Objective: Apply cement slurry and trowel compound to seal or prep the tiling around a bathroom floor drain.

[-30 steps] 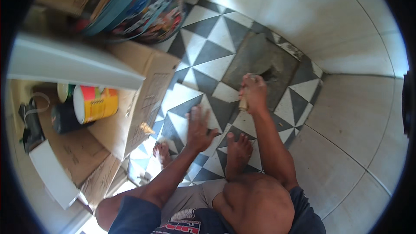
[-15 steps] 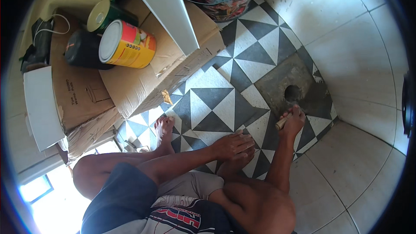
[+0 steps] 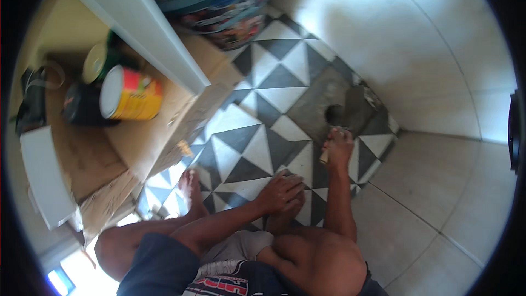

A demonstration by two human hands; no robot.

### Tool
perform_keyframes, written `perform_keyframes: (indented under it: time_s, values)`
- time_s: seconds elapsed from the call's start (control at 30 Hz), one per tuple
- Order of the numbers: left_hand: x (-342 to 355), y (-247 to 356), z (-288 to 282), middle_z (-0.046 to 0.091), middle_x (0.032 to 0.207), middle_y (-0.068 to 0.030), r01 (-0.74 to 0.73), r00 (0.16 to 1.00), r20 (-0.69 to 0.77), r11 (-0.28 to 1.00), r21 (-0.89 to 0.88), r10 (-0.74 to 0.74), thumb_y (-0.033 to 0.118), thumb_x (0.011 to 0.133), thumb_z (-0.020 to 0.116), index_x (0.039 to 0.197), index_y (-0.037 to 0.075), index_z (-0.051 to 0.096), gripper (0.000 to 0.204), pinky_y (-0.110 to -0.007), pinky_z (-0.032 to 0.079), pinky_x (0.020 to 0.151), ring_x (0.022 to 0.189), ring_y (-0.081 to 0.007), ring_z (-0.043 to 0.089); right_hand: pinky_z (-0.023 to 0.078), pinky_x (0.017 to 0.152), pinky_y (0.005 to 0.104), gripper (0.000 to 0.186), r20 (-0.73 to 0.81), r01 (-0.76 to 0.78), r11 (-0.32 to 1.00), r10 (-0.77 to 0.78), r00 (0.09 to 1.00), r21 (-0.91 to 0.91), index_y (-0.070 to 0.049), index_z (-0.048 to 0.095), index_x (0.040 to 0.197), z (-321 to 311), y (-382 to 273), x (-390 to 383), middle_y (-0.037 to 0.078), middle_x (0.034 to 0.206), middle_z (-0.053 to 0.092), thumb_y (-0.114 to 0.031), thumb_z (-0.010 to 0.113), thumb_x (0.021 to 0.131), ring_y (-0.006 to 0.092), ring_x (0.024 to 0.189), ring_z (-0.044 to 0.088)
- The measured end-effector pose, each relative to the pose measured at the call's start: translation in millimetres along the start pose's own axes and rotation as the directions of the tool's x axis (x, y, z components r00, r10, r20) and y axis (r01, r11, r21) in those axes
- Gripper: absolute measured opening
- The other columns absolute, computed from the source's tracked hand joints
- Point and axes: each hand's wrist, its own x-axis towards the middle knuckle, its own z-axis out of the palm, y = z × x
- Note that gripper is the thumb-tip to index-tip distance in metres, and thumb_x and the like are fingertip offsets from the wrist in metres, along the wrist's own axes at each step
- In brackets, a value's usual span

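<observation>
My right hand [image 3: 339, 145] is closed around a short wooden-handled tool [image 3: 324, 157] at the near edge of a square grey cement patch [image 3: 308, 104] in the floor. A round dark drain hole [image 3: 333, 114] lies just beyond the fingers. Right of the hole is a flat grey shape [image 3: 355, 103]; blur hides whether it is the tool's blade or cement. My left hand [image 3: 280, 193] lies palm down over my right foot [image 3: 287, 214], fingers stretched out and holding nothing.
Black-and-white triangle-patterned tiles [image 3: 241, 156] surround the patch. Pale tiled walls [image 3: 427, 60] close in on the right. At left, a cardboard box [image 3: 164, 131] bears a yellow-red can [image 3: 131, 93] and other containers, beneath a white panel edge [image 3: 148, 33]. A printed bucket [image 3: 224, 13] stands far off.
The whole view has shifted, so most things sit further left, and it is now blurrier. My right hand stays by the hole, gripping the wooden handle. My left hand remains on the foot.
</observation>
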Motion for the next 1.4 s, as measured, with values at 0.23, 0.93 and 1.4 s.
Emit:
perform_keyframes:
  time_s: [0.23, 0.93, 1.4]
  values:
    - [13, 5, -10, 0.052, 0.149, -0.0146, 0.03, 0.996, 0.082, 0.998, 0.054, -0.034, 0.037, 0.09, 0.068, 0.136, 0.006, 0.061, 0.056, -0.057, 0.023, 0.122, 0.143, -0.0313, 0.046, 0.049, 0.046, 0.0303, 0.018, 0.001, 0.053, 0.995, -0.053, 0.999, 0.087, -0.009, 0.053, 0.106, 5, -17, -11, 0.003, 0.081, 0.057, -0.019, 0.065, 0.097, 0.0126, 0.055, 0.058]
    - [21, 0, -8, 0.053, 0.147, -0.0129, 0.01, 0.995, 0.095, 1.0, 0.009, -0.011, 0.033, 0.086, 0.071, 0.136, 0.007, 0.061, 0.057, -0.057, 0.028, 0.119, 0.139, -0.0325, 0.048, 0.051, 0.052, 0.0372, 0.03, -0.063, 0.045, 0.994, -0.051, 0.997, -0.099, -0.004, 0.059, 0.115, -36, -16, 0, 0.011, 0.084, 0.062, -0.022, 0.07, 0.095, 0.02, 0.058, 0.061]
    - [23, -3, -6, 0.055, 0.147, -0.0114, 0.001, 0.995, 0.101, 1.0, 0.008, -0.002, 0.032, 0.087, 0.071, 0.133, 0.007, 0.063, 0.053, -0.055, 0.029, 0.119, 0.138, -0.0306, 0.05, 0.052, 0.088, 0.0553, 0.037, 0.223, 0.268, 0.101, -0.32, 0.921, -0.958, -0.008, 0.065, 0.121, -80, -99, 100, 0.022, 0.108, 0.072, -0.035, 0.063, 0.095, 0.0438, 0.103, 0.068]
